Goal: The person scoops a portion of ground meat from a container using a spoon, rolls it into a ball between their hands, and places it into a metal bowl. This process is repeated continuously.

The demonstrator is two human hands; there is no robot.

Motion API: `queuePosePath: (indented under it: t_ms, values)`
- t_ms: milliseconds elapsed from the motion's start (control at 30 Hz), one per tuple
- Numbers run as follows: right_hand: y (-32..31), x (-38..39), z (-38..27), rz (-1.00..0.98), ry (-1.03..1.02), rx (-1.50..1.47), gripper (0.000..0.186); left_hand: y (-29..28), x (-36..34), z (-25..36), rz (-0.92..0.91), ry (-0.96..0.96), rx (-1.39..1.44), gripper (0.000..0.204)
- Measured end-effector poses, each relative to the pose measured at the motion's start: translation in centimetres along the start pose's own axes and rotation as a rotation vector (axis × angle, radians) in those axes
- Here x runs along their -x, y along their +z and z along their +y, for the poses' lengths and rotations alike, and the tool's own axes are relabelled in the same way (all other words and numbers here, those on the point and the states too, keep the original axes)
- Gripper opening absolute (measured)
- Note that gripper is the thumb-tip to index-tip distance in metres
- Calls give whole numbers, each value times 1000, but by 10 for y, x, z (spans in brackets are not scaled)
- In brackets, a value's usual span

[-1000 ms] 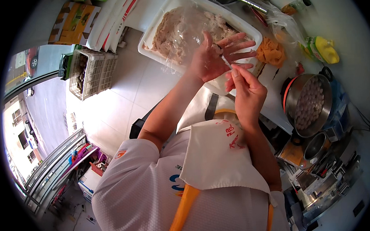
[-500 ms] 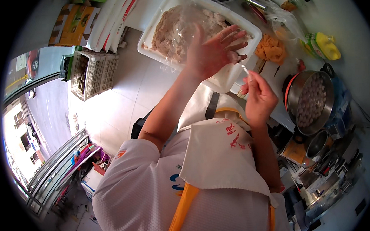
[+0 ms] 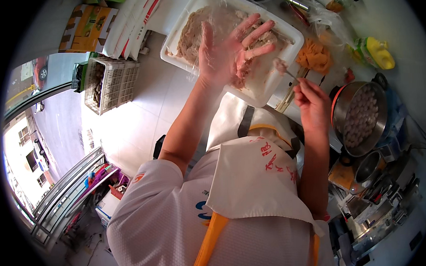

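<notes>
Pink minced paste (image 3: 227, 23) lies under the open left hand (image 3: 228, 56); right hand (image 3: 311, 102) grips a spoon (image 3: 286, 70).

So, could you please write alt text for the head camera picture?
A person's left hand is spread open over a white tray of pale minced paste, while the right hand holds a small spoon loaded with paste. A steel pot of pale balls stands at the right.
</notes>
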State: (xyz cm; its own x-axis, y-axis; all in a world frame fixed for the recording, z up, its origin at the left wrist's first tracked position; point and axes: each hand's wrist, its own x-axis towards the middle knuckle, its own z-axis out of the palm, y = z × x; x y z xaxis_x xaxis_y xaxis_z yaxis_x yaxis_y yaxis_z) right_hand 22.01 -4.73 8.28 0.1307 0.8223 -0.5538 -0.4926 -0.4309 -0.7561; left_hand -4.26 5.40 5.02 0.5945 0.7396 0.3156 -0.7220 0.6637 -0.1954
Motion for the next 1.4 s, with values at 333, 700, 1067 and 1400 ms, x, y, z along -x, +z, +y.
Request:
queuePosePath:
  t_ms: [333, 700, 1067, 1400]
  values:
    - [27, 7, 10, -115, 73, 127, 20, -3, 1, -1, 59, -140, -174, 113]
    - [28, 20, 16, -194, 89, 77, 20, -18, 0, 6, 165, -92, -189, 110]
    - [20, 10, 12, -180, 168, -295, 23, -21, -5, -15, 368, 212, 32, 85]
    - [30, 12, 25, -79, 86, -176, 23, -18, 0, -21, 386, 271, -157, 73]
